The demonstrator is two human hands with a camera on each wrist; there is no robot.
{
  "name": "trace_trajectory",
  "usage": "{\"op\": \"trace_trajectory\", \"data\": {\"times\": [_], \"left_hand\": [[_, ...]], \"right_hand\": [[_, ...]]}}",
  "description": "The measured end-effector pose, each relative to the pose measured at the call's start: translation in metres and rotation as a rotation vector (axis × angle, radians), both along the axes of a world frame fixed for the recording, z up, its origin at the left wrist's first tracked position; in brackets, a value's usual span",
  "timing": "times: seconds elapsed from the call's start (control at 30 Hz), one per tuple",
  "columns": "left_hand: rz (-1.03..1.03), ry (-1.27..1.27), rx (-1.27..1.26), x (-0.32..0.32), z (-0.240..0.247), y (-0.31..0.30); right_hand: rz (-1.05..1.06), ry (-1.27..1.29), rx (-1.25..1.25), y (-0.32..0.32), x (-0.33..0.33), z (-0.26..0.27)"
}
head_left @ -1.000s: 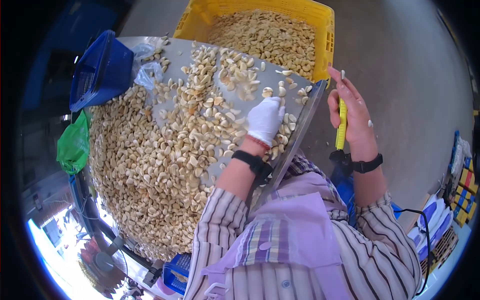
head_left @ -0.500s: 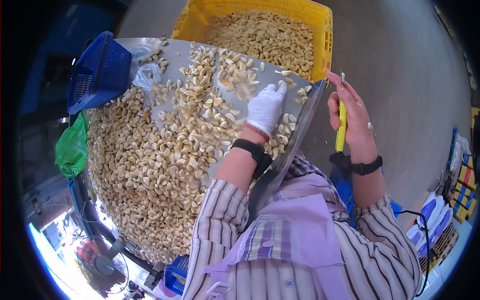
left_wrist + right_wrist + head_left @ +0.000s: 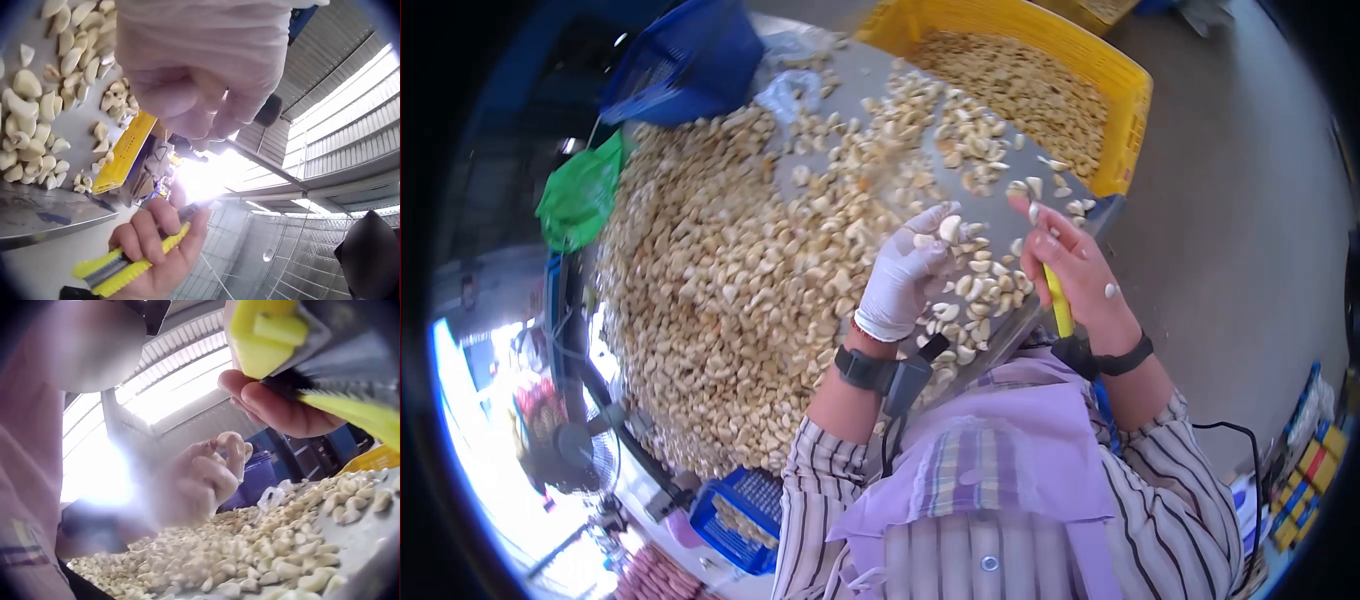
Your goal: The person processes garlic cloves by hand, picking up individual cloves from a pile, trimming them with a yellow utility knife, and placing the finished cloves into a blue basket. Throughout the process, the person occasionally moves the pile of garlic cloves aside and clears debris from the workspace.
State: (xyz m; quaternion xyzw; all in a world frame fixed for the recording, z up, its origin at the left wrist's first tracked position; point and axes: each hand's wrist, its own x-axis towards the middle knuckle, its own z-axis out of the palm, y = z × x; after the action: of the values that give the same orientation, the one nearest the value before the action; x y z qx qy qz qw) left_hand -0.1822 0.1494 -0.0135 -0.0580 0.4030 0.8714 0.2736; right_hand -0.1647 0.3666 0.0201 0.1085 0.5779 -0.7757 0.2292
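Pale, curved cashew nuts [image 3: 710, 300] cover much of a grey metal table [image 3: 865, 70]. My left hand [image 3: 892, 280], in a thin white glove, pinches a cashew nut [image 3: 950, 229] at its fingertips, raised over the table's near edge. In the left wrist view its curled fingers hide most of what they hold. My bare right hand [image 3: 1082, 275] grips a yellow utility knife [image 3: 1057, 300], fingers wrapped round the handle [image 3: 134, 272], facing the left hand. A pale scrap clings near the knife's tip, and another sticks to the right wrist.
A yellow crate [image 3: 1135, 130] filled with nuts stands beyond the table's far edge. A blue basket [image 3: 690, 65] and a crumpled clear bag [image 3: 790, 95] sit at the far left. A green bag [image 3: 580, 195] hangs beside the table; another blue basket [image 3: 745, 525] and a fan [image 3: 575, 445] are at lower left.
My left hand has come up from the nuts near the table edge and now pinches one. The right hand with the knife has moved left towards it. The head view has turned.
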Motion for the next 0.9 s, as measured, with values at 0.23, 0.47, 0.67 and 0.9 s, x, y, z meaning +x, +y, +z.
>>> {"op": "trace_trajectory", "data": {"times": [0.23,0.47,0.67,0.9], "left_hand": [[0.085,-0.047,-0.026,0.066,0.014,-0.052],[0.463,0.061,0.439,0.123,-0.027,-0.088],[0.65,0.198,-0.933,0.076,-0.029,-0.105],[0.318,0.458,-1.664,0.053,-0.064,-0.096]], "right_hand": [[0.55,0.042,0.052,-0.067,0.009,0.005],[0.45,-0.016,0.027,-0.086,-0.004,-0.016],[0.213,-0.069,-0.119,-0.102,-0.042,-0.02],[0.328,-0.158,0.052,-0.133,-0.024,-0.037]]}}
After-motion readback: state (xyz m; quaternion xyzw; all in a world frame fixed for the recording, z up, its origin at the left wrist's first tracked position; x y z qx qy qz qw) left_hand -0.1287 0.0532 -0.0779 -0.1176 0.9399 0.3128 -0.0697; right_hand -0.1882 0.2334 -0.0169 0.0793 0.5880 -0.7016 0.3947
